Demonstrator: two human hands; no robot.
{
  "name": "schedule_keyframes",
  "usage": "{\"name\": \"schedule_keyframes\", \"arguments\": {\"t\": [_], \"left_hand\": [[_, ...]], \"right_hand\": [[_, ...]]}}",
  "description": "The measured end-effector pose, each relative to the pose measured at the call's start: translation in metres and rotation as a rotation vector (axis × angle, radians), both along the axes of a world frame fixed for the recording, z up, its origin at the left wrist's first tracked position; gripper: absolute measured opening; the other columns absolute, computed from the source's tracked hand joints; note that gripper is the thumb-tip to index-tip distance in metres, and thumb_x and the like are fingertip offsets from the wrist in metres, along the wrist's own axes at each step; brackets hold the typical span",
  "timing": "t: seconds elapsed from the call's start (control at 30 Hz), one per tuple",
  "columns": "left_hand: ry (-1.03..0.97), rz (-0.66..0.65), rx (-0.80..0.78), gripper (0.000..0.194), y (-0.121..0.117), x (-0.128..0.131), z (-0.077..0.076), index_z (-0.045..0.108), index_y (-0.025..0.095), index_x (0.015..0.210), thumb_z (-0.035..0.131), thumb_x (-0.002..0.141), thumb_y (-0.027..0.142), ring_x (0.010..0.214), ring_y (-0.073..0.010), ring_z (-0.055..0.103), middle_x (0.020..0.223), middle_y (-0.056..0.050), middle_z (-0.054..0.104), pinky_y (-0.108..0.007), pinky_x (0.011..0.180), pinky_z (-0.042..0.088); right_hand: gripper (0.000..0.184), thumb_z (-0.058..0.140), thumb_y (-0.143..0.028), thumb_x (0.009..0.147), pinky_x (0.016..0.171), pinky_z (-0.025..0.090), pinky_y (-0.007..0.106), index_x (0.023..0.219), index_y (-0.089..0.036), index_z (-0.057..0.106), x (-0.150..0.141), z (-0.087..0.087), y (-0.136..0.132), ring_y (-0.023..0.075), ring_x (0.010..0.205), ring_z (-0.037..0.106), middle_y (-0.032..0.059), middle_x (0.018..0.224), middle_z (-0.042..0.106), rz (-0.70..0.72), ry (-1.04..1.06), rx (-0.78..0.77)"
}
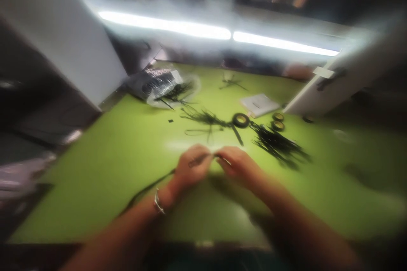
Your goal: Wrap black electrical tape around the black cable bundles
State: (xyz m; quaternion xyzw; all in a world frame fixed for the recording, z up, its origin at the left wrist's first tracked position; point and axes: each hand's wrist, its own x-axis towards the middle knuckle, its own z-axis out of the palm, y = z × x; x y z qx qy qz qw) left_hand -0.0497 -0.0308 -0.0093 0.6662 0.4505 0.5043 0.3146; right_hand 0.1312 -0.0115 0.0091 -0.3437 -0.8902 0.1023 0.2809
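My left hand (193, 163) is closed on a thin black cable (155, 183), which trails from it down to the left past my forearm. Fingertip to fingertip with it, my right hand (237, 163) pinches a short dark end between thumb and forefinger; whether this end belongs to the same cable is too blurred to tell. Both hands are held over the near middle of the green tabletop (127, 152). Just beyond them lies a black tape roll (241, 120) with a yellow core, between a loose tangle of black wires (206, 116) and a denser black wire bundle (280, 144).
A clear plastic bag (162, 84) with dark contents lies at the back left. Two smaller tape rolls (277, 121) and a white pad (260, 104) are at the back right. Upright panels (318, 89) flank the table, and a bright tube light (165, 25) spans the back.
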Motion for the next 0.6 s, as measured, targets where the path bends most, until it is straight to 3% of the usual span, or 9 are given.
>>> {"name": "schedule_keyframes", "arguments": {"t": [0.1,0.17,0.3,0.37,0.47,0.6], "left_hand": [[-0.011,-0.014,0.030,0.008,-0.001,0.001,-0.002,0.070,0.016,0.079,0.063,0.080,0.020,0.078,-0.0171,0.058,0.081,-0.007,0.065,-0.030,0.073,0.047],[-0.063,-0.021,-0.022,0.008,-0.002,0.002,0.002,0.070,0.016,0.079,0.065,0.079,0.022,0.079,-0.0174,0.058,0.084,-0.007,0.065,-0.030,0.073,0.047],[-0.272,-0.161,-0.421,0.018,-0.005,0.002,0.014,0.068,0.015,0.088,0.066,0.078,0.030,0.058,-0.0128,0.052,0.062,-0.001,0.057,-0.026,0.057,0.042],[-0.373,-0.274,-0.592,0.018,-0.005,0.001,0.017,0.066,0.014,0.079,0.064,0.079,0.031,0.050,-0.0104,0.046,0.054,0.002,0.050,-0.025,0.051,0.038],[-0.478,-0.320,-0.717,0.020,-0.004,-0.002,0.015,0.058,0.013,0.063,0.064,0.077,0.026,0.048,-0.0094,0.045,0.053,0.000,0.051,-0.023,0.048,0.035],[-0.570,-0.286,-0.800,0.011,-0.001,-0.002,0.009,0.058,0.012,0.060,0.061,0.070,0.016,0.045,-0.0096,0.047,0.055,-0.001,0.055,-0.023,0.046,0.036]], "right_hand": [[0.017,0.047,-0.014,0.091,0.062,0.043,0.025,0.080,-0.019,0.060,0.000,0.002,-0.003,0.0132,0.065,0.056,0.0017,0.072,0.065,-0.009,0.056,-0.072],[0.014,0.050,-0.015,0.090,0.063,0.043,0.024,0.081,-0.019,0.060,0.001,0.002,-0.003,0.0130,0.065,0.056,0.0014,0.072,0.064,-0.018,0.092,-0.037],[0.017,0.048,-0.015,0.090,0.061,0.040,0.027,0.078,-0.018,0.059,0.002,0.003,-0.002,0.0157,0.066,0.050,0.0035,0.068,0.059,-0.091,0.015,0.220],[0.020,0.045,-0.011,0.090,0.060,0.037,0.028,0.076,-0.018,0.058,0.002,0.002,-0.001,0.0163,0.064,0.046,0.0031,0.064,0.055,-0.120,-0.048,0.350],[0.020,0.046,-0.006,0.088,0.061,0.037,0.028,0.077,-0.018,0.058,0.002,0.001,0.000,0.0163,0.064,0.044,0.0020,0.063,0.054,-0.118,-0.092,0.467],[0.016,0.049,-0.006,0.088,0.063,0.037,0.028,0.079,-0.017,0.057,0.003,-0.003,0.004,0.0156,0.063,0.043,0.0016,0.063,0.055,-0.089,-0.108,0.522]]}}
